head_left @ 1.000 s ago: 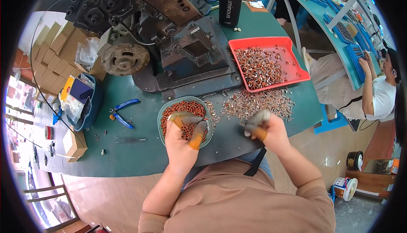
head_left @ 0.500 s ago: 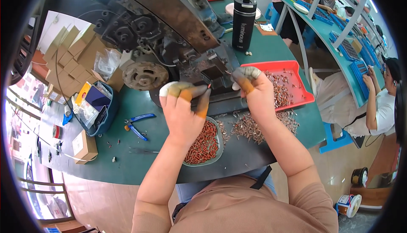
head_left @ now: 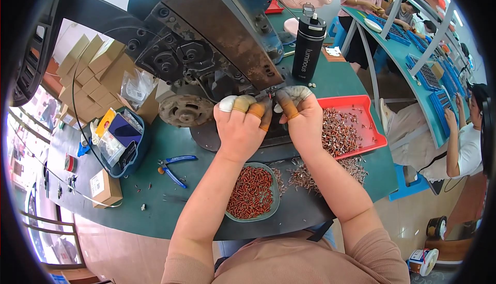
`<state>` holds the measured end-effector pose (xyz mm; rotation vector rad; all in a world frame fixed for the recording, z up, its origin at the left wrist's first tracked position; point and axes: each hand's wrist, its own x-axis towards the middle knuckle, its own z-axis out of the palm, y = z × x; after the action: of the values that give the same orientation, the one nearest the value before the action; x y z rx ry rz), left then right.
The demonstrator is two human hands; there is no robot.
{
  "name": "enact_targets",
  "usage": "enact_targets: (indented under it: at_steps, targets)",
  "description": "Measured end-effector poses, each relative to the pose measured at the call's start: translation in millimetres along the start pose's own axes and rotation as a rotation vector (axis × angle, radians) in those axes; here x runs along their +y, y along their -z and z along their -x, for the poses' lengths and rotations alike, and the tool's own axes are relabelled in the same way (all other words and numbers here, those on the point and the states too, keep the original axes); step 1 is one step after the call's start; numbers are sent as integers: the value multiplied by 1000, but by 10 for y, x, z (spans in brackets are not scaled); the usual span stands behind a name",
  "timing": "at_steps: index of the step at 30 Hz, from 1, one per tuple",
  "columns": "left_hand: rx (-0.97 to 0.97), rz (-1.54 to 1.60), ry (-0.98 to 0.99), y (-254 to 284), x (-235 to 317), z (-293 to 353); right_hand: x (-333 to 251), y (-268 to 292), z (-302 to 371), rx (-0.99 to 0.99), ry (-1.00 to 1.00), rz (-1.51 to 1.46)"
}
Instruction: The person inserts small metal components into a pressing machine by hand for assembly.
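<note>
Keeping watch, I see left hand (head_left: pixel 241 128) and right hand (head_left: pixel 305 123) meet at the far press (head_left: pixel 222 31); whether bunched fingertips pinch anything, I can't tell; positioning seems underway, needing steady alignment next.

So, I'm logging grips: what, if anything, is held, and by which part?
Cannot tell for left hand or right hand: anything in their fingers is too small.

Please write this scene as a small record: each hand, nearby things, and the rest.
Left hand: at the dark metal press, grip unclear
Right hand: beside the left, at the press, grip unclear
Things: oval pale-green bowl of small red-brown cylinders; red plastic tray of small mixed pieces; heap of small greyish pieces
Rest: blue-handled pliers, tall black bottle, both on the green table
</note>
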<state>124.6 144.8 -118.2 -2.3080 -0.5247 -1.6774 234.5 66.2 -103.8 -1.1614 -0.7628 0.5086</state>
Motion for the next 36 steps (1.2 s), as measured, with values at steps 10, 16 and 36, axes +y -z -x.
enact_targets:
  at_steps: [10, 16, 36]
  targets:
    - [2, -28, -46, -80, -23, -7, 28, 19, -27, -8, 1, -33]
    - [6, -34, -43, -75, -23, 3, 40, 21, -23, -23, -2, -39]
    - [30, -45, -40, -90, -17, -6, -11, 20, 27, -39, 82, 179]
